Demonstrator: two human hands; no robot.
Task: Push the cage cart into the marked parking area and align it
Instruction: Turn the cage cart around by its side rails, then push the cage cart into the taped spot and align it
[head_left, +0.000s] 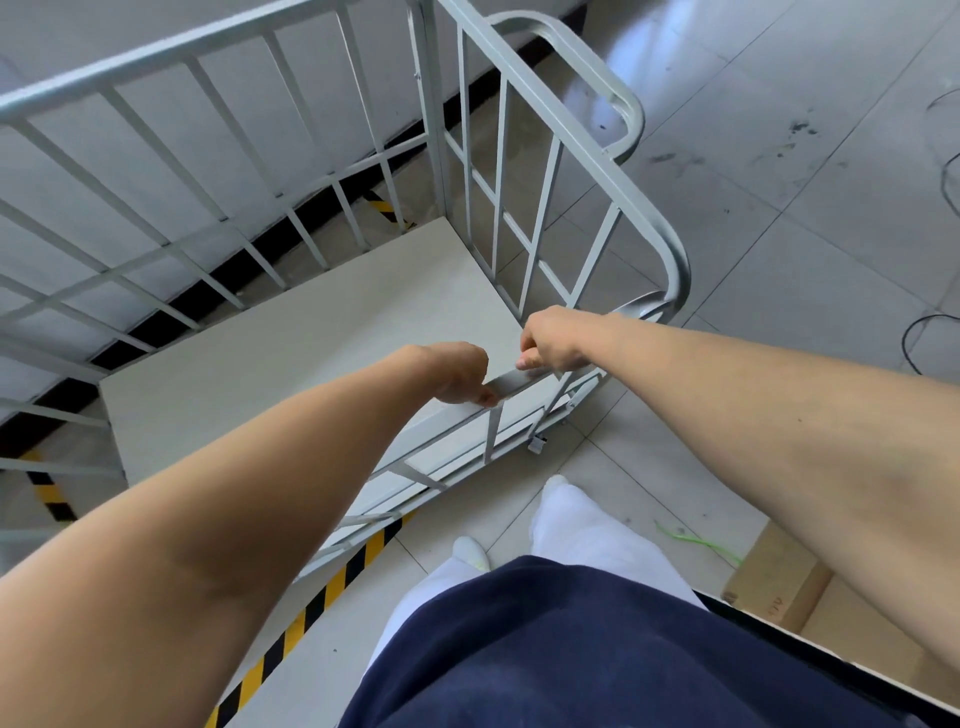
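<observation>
Grey-painted steel bars form the cage cart (332, 171), which fills the view from nine to one o'clock, its pale deck (291, 332) bare. The left hand (460, 371) and right hand (553, 340) are both curled closed around the near top rail (506, 382). Yellow-and-black floor tape (332, 582) runs under the near edge at seven o'clock. A cardboard box (779, 592) at four o'clock bears print too blurred to read. Scuffed grey floor tiles (779, 182) lie beyond.
</observation>
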